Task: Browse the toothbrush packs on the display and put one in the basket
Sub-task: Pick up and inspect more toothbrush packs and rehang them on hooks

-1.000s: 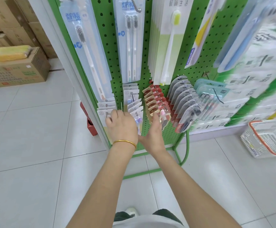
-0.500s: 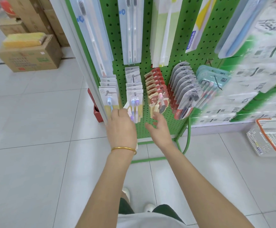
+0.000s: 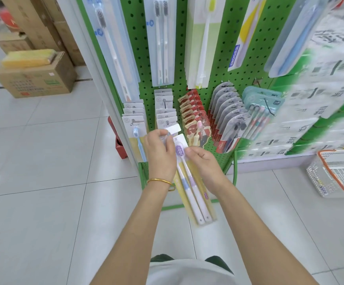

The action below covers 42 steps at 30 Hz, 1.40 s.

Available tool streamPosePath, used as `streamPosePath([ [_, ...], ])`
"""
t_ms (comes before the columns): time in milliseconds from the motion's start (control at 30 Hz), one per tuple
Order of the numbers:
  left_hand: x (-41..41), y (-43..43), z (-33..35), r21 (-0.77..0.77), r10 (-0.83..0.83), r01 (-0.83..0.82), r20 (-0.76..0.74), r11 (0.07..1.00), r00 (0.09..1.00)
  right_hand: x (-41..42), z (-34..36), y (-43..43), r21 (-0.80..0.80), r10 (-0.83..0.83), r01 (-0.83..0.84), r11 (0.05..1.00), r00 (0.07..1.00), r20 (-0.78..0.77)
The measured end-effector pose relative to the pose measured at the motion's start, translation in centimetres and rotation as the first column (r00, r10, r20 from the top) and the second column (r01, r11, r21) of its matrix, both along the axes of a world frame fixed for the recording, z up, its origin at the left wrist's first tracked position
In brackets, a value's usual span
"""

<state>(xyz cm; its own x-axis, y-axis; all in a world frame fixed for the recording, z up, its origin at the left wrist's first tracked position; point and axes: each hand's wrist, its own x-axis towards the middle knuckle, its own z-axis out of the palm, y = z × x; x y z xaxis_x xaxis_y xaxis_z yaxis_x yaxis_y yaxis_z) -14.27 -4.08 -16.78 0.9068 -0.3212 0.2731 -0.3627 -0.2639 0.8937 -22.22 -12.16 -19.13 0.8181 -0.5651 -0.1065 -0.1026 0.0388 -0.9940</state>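
Toothbrush pack [image 3: 189,188], clear plastic on yellow card with two purple-headed brushes, is now off the green pegboard display [image 3: 144,58]; a moment ago it sat on its hook. My left hand [image 3: 159,155] grips its top, and my right hand [image 3: 206,167] pinches its edge. Next comes the white orange-rimmed basket [image 3: 315,177], well apart.

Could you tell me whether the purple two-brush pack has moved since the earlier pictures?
Yes. The purple two-brush pack has come down and away from its column on the green pegboard; the left hand and right hand hold it.
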Motion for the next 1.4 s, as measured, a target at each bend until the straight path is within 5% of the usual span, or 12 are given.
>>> streamPosePath([
  [133, -1.6, -0.6, -0.6, -0.003, -0.133, 0.133, 0.039, 0.991, 0.99, 0.4, 0.8, 0.3, 0.199, -0.142, 0.123, 0.972, 0.986, 0.084],
  [267, -3.2, -0.6, -1.7, 0.169, -0.299, 0.289, 0.038, 0.942, 0.953, 0.3, 1.4, -0.6, 0.307, -0.251, 0.217, 0.927, 0.965, 0.077],
  [500, -4.3, 1.3, -2.1, 0.429, -0.596, 0.535, 0.01, 0.728, 0.803, 0.0, 1.8, -2.8, 0.516, -0.524, 0.428, 0.742, 0.85, 0.048],
  [633, -4.8, 2.1, -2.4, 0.611, -0.629, 0.528, -0.063, 0.59, 0.775, 0.1, 2.1, -3.9, 0.558, -0.609, 0.48, 0.677, 0.791, 0.058],
  [767, -4.8, 2.1, -2.3, 0.691, -0.583, 0.425, -0.007, 0.585, 0.813, 0.4, 1.3, -3.7, 0.59, -0.576, 0.445, 0.674, 0.816, 0.043],
  [1033, -4.0, 1.5, -2.0, 0.487, -0.523, 0.585, -0.273, 0.648, 0.807, 0.3, 0.8, -3.4, 0.654, -0.385, 0.249, 0.714, 0.92, 0.07],
  [1200, -3.5, 1.5, -2.2, 0.292, -0.428, 0.571, -0.429, 0.767, 0.795, -0.5, 0.5, -3.2, 0.507, -0.274, 0.205, 0.837, 0.959, 0.066],
  [1400, -2.0, 0.1, -0.3, -0.019, -0.282, 0.293, -0.343, 0.956, 0.896, -1.2, 0.0, -2.6, 0.399, -0.069, 0.012, 0.917, 0.989, 0.129],
])
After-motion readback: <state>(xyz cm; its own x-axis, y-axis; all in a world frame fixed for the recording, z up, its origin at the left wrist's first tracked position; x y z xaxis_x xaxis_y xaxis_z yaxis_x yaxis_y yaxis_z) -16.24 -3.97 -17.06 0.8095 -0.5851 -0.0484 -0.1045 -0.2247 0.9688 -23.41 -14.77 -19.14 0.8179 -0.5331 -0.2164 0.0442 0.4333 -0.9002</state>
